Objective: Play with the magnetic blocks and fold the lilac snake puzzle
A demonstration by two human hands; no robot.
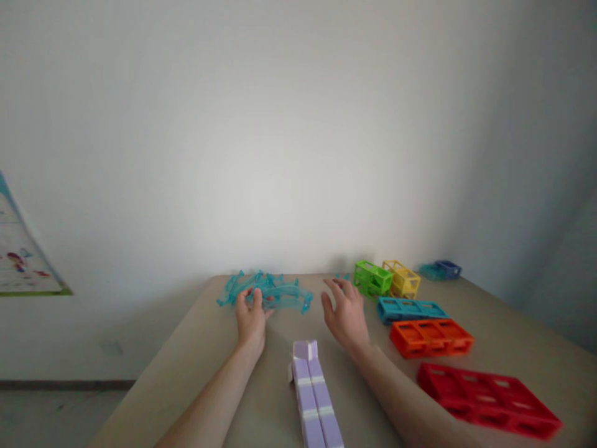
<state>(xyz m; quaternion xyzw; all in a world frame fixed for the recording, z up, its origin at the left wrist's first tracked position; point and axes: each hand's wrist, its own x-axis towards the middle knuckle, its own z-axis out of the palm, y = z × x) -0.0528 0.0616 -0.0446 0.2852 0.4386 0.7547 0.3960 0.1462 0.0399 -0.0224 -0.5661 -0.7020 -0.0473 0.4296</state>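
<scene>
A heap of clear teal plastic track pieces (275,291) lies at the far middle of a beige table (200,348). My left hand (250,314) rests on the near left side of that heap, fingers curled onto the pieces. My right hand (344,313) hovers just right of the heap with its fingers spread and nothing in it. A lilac block structure (313,392) stands between my forearms, near the table's front.
To the right stand hollow frame blocks: green (372,278), yellow (401,278), blue (409,308), orange (431,336) and a long red one (487,398). A small dark blue piece (448,269) sits at the far right corner. A white wall rises behind; a poster (21,255) hangs at left.
</scene>
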